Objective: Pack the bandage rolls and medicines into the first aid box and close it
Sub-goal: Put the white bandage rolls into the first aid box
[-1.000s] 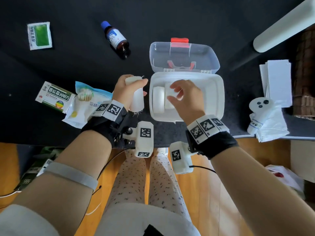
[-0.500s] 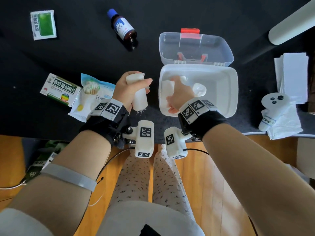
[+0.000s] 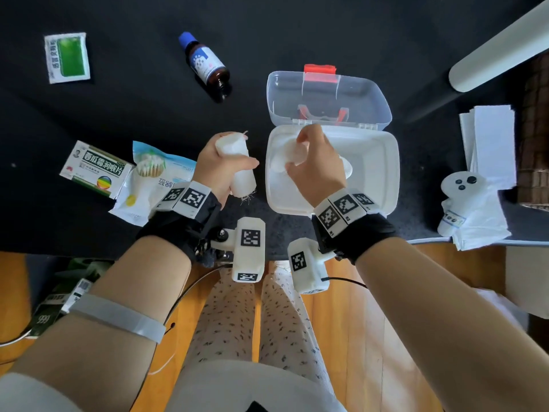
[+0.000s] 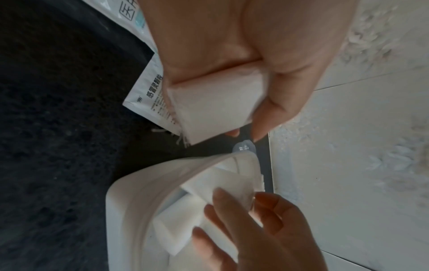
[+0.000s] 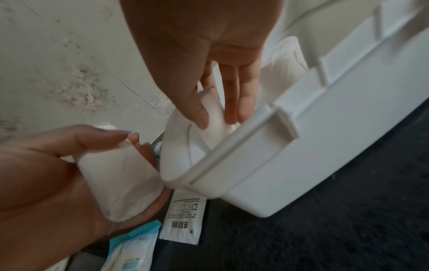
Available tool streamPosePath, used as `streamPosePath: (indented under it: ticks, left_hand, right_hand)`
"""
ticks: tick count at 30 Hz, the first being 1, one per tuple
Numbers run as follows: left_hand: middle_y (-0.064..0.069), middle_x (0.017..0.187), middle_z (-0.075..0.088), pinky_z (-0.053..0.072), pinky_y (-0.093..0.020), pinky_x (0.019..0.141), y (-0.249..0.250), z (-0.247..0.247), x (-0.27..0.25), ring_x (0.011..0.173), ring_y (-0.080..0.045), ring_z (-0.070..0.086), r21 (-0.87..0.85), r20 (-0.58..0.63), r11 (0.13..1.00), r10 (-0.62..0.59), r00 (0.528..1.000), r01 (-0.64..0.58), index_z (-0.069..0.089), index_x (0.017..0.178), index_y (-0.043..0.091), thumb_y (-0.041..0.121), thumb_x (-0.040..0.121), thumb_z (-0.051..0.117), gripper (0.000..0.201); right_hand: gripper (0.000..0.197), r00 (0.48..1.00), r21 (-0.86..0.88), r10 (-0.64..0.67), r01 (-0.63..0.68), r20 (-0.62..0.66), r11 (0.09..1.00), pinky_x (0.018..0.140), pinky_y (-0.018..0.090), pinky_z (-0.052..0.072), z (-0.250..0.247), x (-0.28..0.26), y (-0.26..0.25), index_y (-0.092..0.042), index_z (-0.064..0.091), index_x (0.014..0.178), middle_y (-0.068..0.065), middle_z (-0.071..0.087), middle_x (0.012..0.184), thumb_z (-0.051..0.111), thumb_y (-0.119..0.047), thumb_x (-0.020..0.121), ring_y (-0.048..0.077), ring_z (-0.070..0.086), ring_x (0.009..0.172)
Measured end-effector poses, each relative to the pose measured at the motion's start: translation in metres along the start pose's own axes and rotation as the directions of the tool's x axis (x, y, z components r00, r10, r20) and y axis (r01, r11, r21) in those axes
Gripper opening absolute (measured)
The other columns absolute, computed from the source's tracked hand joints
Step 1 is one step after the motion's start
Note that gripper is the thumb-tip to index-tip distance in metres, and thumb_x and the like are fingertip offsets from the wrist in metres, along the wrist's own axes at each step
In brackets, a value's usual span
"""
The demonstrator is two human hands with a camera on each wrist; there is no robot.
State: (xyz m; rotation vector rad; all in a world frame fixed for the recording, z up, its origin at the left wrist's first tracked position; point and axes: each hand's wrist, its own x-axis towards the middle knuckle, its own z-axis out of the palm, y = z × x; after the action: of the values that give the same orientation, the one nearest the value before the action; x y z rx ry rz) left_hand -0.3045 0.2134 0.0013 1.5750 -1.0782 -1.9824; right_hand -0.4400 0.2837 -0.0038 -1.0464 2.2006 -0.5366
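The left hand [image 3: 221, 165] grasps a white bandage roll [image 3: 237, 162], fingers and thumb wrapped round its middle, holding it just left of the first aid box [image 3: 377, 173] and above the black table [image 3: 118, 114]. The left wrist view shows the thumb pressed along the roll's side and loose threads at its end, details the head view only hints at. The right hand [image 3: 315, 168] reaches into the box's left end, fingertips pinching a second bandage roll [image 3: 289, 154] against the others inside. The head view hides most of that grip behind the back of the hand; the right wrist view shows thumb and fingers [image 5: 232, 102] closed on the roll just inside the rim. More rolls lie in the box beneath that hand. The clear lid [image 3: 326, 96] stands open behind the box, its red latch [image 3: 320, 72] on the far edge.

Only the head view shows what lies further off: a cotton swab packet [image 3: 154, 176] and a green-and-white medicine box [image 3: 95, 169] left of the left hand, a brown medicine bottle [image 3: 206, 65] with a blue cap lying on its side farther back, and a green sachet [image 3: 67, 57] at the far left.
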Motion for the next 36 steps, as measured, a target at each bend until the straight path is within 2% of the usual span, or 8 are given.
streamPosePath:
  ticks: [5, 8, 15, 18, 23, 27, 31, 36]
  left_hand:
    - [0.000, 0.088, 0.056, 0.049, -0.031, 0.075, -0.003, -0.007, 0.004, 0.089, -0.020, 0.055, 0.016, -0.010, 1.000, -0.010, 1.000, 0.010, 0.056, 0.093, 0.020, 0.007, 0.054, 0.067, 0.042]
    - [0.002, 0.085, 0.054, 0.048, -0.029, 0.072, -0.004, -0.009, 0.006, 0.087, -0.018, 0.054, 0.008, -0.019, 1.000, -0.013, 1.000, 0.013, 0.055, 0.102, 0.014, 0.004, 0.058, 0.068, 0.047]
    - [-0.003, 0.089, 0.058, 0.051, -0.036, 0.077, -0.007, 0.004, 0.005, 0.090, -0.022, 0.058, 0.066, 0.025, 0.997, -0.040, 0.999, 0.038, 0.056, 0.098, 0.020, 0.000, 0.061, 0.077, 0.047]
    - [-0.002, 0.092, 0.062, 0.053, -0.041, 0.086, -0.010, 0.010, 0.006, 0.097, -0.025, 0.062, 0.177, 0.061, 0.983, -0.052, 0.997, 0.040, 0.053, 0.102, 0.017, -0.003, 0.067, 0.076, 0.047]
    - [-0.006, 0.104, 0.062, 0.052, -0.040, 0.086, -0.010, 0.008, 0.006, 0.097, -0.023, 0.061, 0.281, 0.086, 0.959, -0.049, 0.995, 0.023, 0.051, 0.107, 0.017, 0.006, 0.070, 0.077, 0.046]
    - [0.009, 0.083, 0.067, 0.053, -0.036, 0.081, -0.007, 0.006, 0.006, 0.085, -0.009, 0.065, 0.314, 0.139, 0.949, -0.078, 0.987, 0.031, 0.054, 0.091, 0.020, 0.005, 0.073, 0.075, 0.031]
    - [-0.001, 0.103, 0.060, 0.049, -0.041, 0.096, -0.005, 0.007, 0.005, 0.105, -0.022, 0.059, 0.335, 0.128, 0.942, -0.082, 0.988, 0.035, 0.053, 0.107, 0.017, 0.009, 0.074, 0.075, 0.041]
    - [0.013, 0.062, 0.065, 0.050, -0.028, 0.077, -0.003, 0.005, 0.006, 0.065, 0.001, 0.062, 0.405, 0.203, 0.914, -0.094, 0.975, 0.004, 0.065, 0.063, 0.032, 0.005, 0.079, 0.069, 0.032]
  right_hand:
    - [0.024, 0.999, -0.039, -0.033, 0.033, 0.003, 0.999, 0.075, 0.037, 0.048, 0.008, 0.014, -0.004, -0.009, 0.049, 0.101, 0.009, 0.049, 0.124, 0.060, -0.005, 0.080, 0.035, 0.057, 0.091]
    - [0.023, 1.000, -0.020, -0.018, 0.019, 0.011, 1.000, 0.076, 0.034, 0.046, 0.010, 0.016, -0.003, -0.008, 0.051, 0.099, 0.011, 0.047, 0.122, 0.060, -0.002, 0.079, 0.028, 0.050, 0.082]
    - [0.029, 0.993, 0.053, 0.115, -0.114, -0.021, 0.992, 0.060, 0.025, 0.030, -0.004, 0.002, 0.001, -0.015, 0.034, 0.090, 0.003, 0.043, 0.099, 0.053, 0.003, 0.079, 0.024, 0.049, 0.077]
    - [0.021, 0.993, -0.054, 0.098, -0.094, 0.062, 0.994, 0.061, 0.024, 0.026, -0.004, -0.005, 0.003, -0.009, 0.043, 0.101, 0.009, 0.050, 0.103, 0.051, -0.001, 0.083, 0.022, 0.046, 0.079]
    - [0.026, 0.988, -0.072, 0.147, -0.143, 0.053, 0.987, 0.066, 0.036, 0.043, 0.007, 0.005, -0.001, -0.006, 0.040, 0.111, 0.016, 0.056, 0.106, 0.047, 0.000, 0.086, 0.030, 0.059, 0.081]
    - [0.039, 0.966, -0.217, 0.236, -0.210, 0.107, 0.954, 0.070, 0.030, 0.038, 0.004, 0.016, -0.003, -0.004, 0.034, 0.125, 0.016, 0.044, 0.123, 0.047, -0.001, 0.088, 0.030, 0.055, 0.100]
    - [0.045, 0.952, -0.254, 0.268, -0.225, 0.149, 0.941, 0.078, 0.036, 0.045, 0.002, 0.022, 0.000, -0.007, 0.033, 0.132, 0.016, 0.056, 0.121, 0.047, -0.005, 0.090, 0.033, 0.059, 0.106]
    - [0.039, 0.943, -0.275, 0.271, -0.213, 0.193, 0.938, 0.079, 0.039, 0.053, 0.007, 0.021, 0.004, -0.009, 0.040, 0.127, 0.016, 0.059, 0.111, 0.047, -0.008, 0.088, 0.032, 0.061, 0.093]
